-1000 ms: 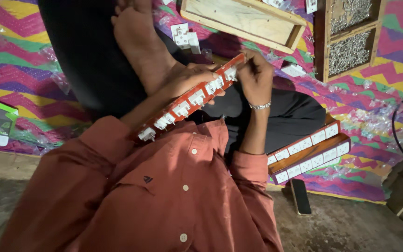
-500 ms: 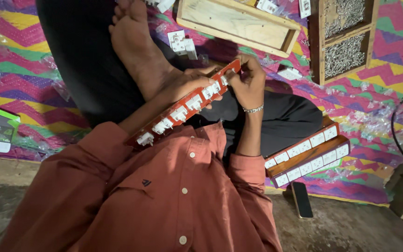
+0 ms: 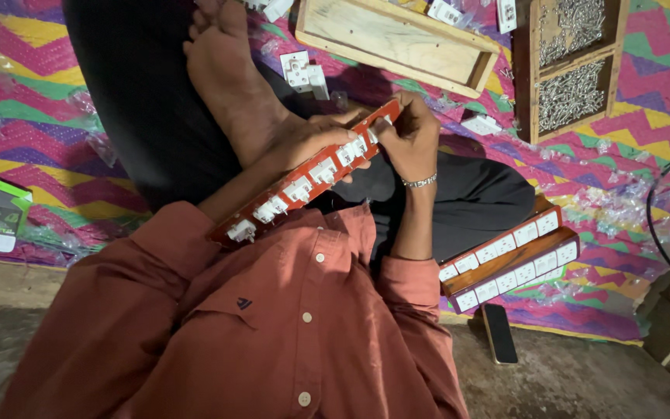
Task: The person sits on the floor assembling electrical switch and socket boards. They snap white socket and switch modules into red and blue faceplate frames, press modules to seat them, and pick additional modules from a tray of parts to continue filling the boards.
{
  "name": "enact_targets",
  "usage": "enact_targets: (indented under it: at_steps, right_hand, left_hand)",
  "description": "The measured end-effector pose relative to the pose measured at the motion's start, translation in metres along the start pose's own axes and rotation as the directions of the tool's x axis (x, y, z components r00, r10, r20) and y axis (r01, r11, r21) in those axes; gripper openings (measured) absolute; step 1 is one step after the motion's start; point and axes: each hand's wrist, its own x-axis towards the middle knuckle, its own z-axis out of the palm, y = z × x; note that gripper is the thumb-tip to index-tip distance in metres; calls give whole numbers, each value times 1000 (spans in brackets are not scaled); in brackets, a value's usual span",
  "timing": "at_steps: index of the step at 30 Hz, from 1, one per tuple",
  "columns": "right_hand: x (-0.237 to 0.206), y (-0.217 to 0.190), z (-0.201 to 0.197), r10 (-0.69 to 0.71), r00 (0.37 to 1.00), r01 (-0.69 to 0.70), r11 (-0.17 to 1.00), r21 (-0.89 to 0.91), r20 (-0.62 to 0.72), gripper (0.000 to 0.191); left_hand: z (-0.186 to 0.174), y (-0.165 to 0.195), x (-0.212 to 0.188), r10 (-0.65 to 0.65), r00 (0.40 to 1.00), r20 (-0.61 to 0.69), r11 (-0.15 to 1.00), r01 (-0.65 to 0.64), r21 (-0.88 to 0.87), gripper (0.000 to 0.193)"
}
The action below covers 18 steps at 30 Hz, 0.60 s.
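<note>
Left hand [image 3: 312, 140] clamped under red switch board [image 3: 304, 182]; right hand [image 3: 409, 136] pinching board's far end, over lap.

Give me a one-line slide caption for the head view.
Seated person's left hand steadies a red-brown switch board while the right hand works at its far end.

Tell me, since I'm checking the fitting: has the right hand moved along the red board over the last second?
No. The right hand stays pinched at the far end of the red board, just below the wooden tray, as before.
</note>
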Motion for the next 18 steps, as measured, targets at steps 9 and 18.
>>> enact_targets:
  at_steps: [9, 18]
  right_hand:
    - [0, -11, 4, -43, 999, 42, 996, -82, -14, 22]
    - [0, -19, 10, -85, 996, 75, 957, -279, -25, 24]
  left_hand:
    - [-2, -4, 1, 14, 1000, -9, 1000, -14, 6, 60]
    - [1, -1, -3, -13, 998, -62, 999, 15, 39, 60]
